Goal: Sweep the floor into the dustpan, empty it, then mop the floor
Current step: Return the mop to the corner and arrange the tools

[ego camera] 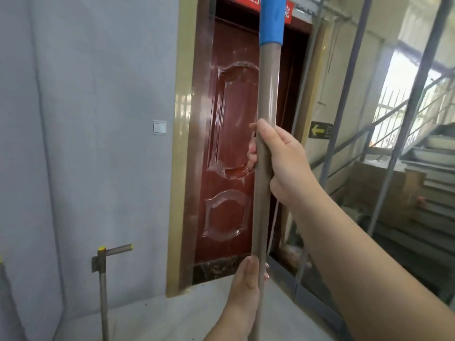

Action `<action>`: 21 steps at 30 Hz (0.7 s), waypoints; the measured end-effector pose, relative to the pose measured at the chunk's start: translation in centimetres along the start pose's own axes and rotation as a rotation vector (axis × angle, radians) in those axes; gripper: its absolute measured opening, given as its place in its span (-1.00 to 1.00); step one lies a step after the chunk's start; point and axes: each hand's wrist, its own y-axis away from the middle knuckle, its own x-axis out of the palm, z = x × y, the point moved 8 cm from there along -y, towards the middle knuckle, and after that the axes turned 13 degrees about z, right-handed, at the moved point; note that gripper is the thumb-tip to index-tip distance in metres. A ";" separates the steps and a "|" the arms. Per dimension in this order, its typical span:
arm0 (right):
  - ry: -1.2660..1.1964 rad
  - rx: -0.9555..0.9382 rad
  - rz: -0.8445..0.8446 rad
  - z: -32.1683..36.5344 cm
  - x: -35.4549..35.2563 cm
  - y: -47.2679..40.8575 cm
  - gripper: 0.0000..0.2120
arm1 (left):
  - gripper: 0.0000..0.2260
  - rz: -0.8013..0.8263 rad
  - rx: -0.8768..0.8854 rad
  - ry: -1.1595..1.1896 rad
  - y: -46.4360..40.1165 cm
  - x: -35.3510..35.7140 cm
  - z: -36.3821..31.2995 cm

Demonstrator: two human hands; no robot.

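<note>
Upright before a red door, a long handle held in both hands.

Nearly vertical, the grey-brown pole (pixel 267 94) with its blue sleeve (pixel 272 20) at the top rises in front of the dark red panelled door (pixel 226 143). The right hand (pixel 280 163) wraps it at mid-height, fingers curled round the far side, thumb along the near side. The left hand (pixel 246 286) grips it lower down. Its working end is out of view. A light switch (pixel 159 127) sits on the grey wall (pixel 98 119); a staircase (pixel 418 180) lies at right.
</note>
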 end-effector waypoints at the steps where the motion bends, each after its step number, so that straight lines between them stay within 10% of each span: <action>1: -0.014 -0.011 0.002 -0.4 -0.1 -1.1 -0.83 | -0.58 0.001 0.021 -0.004 -0.9 -0.9 -0.9; 9: -0.185 -0.093 0.100 -3.9 -1.8 -8.7 -0.85 | -0.29 -0.116 0.195 -0.201 -10.0 -7.4 -4.2; 21: -0.375 -0.337 0.364 -9.6 -5.6 -23.3 -0.83 | -0.61 -0.472 0.385 -0.423 -24.8 -14.8 -8.9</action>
